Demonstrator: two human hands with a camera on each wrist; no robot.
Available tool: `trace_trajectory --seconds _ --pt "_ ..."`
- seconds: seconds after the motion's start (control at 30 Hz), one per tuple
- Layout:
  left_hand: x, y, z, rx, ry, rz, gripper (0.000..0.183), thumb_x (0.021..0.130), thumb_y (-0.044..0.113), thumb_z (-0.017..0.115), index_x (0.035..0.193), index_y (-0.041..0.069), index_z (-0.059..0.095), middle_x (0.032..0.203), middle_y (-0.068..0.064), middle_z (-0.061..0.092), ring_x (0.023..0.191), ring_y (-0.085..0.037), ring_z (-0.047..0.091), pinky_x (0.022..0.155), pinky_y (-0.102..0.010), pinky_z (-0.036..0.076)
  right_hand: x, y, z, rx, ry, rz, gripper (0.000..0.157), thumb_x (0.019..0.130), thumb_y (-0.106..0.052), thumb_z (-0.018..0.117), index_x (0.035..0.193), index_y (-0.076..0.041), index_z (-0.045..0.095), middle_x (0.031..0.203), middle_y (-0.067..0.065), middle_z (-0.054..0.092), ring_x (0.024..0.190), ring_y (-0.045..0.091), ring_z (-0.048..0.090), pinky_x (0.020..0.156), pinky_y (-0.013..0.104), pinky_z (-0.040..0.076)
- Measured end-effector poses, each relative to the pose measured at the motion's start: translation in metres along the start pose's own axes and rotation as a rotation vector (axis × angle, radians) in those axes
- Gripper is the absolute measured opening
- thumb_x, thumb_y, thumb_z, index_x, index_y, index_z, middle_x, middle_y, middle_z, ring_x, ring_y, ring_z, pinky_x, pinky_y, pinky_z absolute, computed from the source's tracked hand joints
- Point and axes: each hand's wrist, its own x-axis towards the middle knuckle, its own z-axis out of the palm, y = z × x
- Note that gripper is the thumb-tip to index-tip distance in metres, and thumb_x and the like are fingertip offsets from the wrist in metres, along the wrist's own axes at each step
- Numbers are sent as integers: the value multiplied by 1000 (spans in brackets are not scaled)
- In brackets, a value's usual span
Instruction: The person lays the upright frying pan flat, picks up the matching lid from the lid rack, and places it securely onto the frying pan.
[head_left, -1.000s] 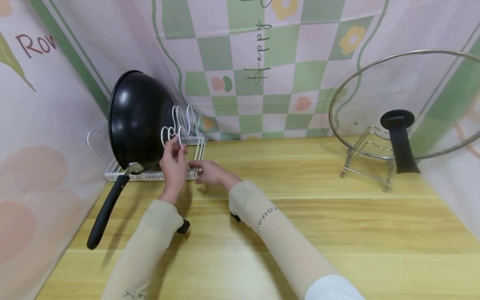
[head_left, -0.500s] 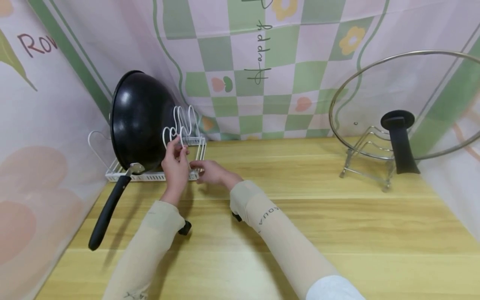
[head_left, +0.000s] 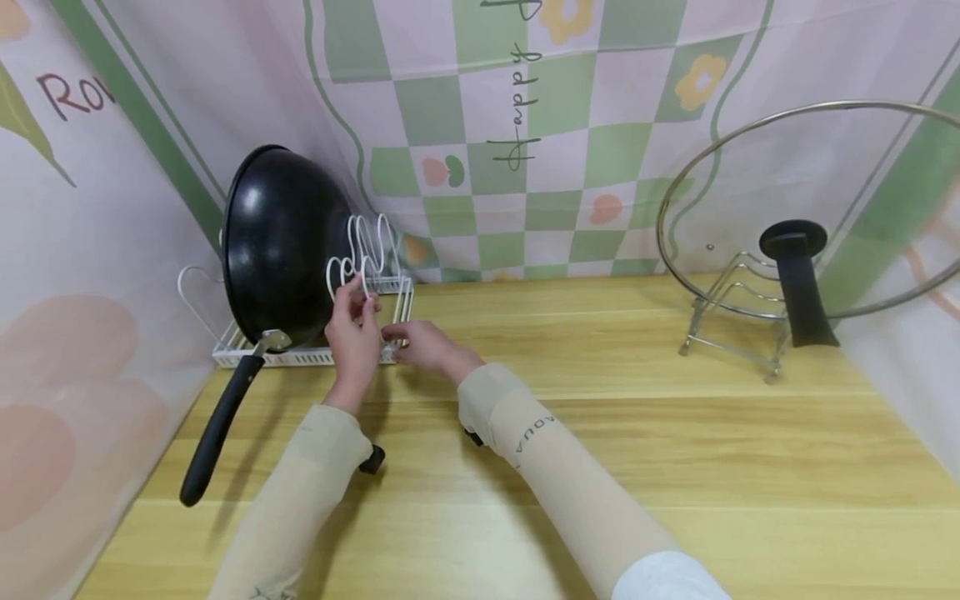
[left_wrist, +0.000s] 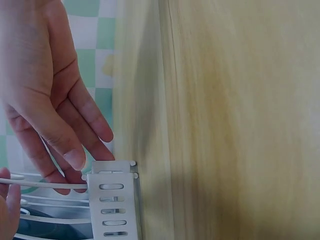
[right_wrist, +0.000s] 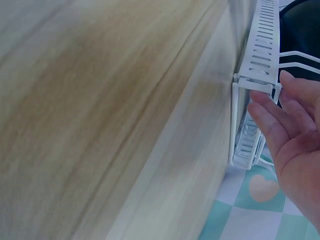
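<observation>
Between eight and nine o'clock, the left grip (head_left: 354, 340) pinches the white rack (head_left: 298, 358); the right grip (head_left: 426, 344) touches it at eight. A black wok (head_left: 283, 242) stands sideways in it toward nine, its handle (head_left: 221, 431) pointing to seven. A glass lid (head_left: 810, 208) rests on a metal stand (head_left: 696, 313) toward three.

A white rack (head_left: 300, 359) with slotted side rails and upright looped wire dividers lies flat on the wooden table (head_left: 600, 354)

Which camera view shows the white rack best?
The head view: most of the white rack shows, though the pan and left hand hide parts. Left wrist view: only one slotted end and wires. Right wrist view: slotted rails, some wires.
</observation>
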Motion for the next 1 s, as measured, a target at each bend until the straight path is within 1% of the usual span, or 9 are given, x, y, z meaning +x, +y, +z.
trace_trajectory --seconds 0.13,0.23,0.3,0.43,0.5,0.63,0.9,1.0 --pt "-1 2 1 13 -1 -4 33 99 -7 60 132 -1 60 103 -23 71 92 -35 70 83 -26 55 1 -1 2 -56 27 16 44 97 2 63 140 -1 60 139 13 63 131 27 56 111 33 42" --pt "-1 2 1 24 0 -4 33 99 -7 60 132 -2 60 103 -23 71 92 -35 70 86 -33 57 2 -1 3 -88 40 31 41 97 2 64 138 -3 62 138 11 63 131 26 57 111 33 42" --pt "-1 2 1 28 2 -6 33 100 -7 60 132 -2 60 103 -23 71 92 -34 70 85 -33 57 3 -2 3 -97 46 36 41 97 2 64 137 -3 63 137 11 64 130 26 57 110 33 42" --pt "-1 1 2 34 3 -5 34 100 -7 58 133 0 60 103 -22 71 93 -34 70 82 -26 55 3 -2 4 -106 57 34 40 96 4 66 135 -3 65 135 11 65 128 26 59 110 33 43" --pt "-1 0 2 37 3 -3 34 100 -7 58 133 1 61 102 -22 70 93 -34 70 81 -25 55 4 -2 5 -118 63 33 40 95 5 66 134 -3 66 133 10 66 127 26 60 109 33 44" --pt "-1 0 2 33 1 3 33 100 -7 58 132 0 61 101 -22 70 92 -34 70 81 -28 57 4 -1 5 -135 73 28 39 94 5 68 132 -3 67 131 9 67 125 25 61 108 32 44" --pt "-2 1 2 29 -3 17 33 99 -8 60 132 -2 60 103 -23 71 93 -34 70 85 -39 58 4 0 5 -94 83 47 37 94 4 68 131 -3 67 130 10 68 124 26 62 107 33 46" --pt "-2 1 2 26 0 23 33 99 -8 60 132 -1 61 103 -22 71 92 -34 70 85 -41 58 4 -1 5 -84 78 48 36 94 4 68 130 -2 67 130 11 68 123 26 62 107 33 46"
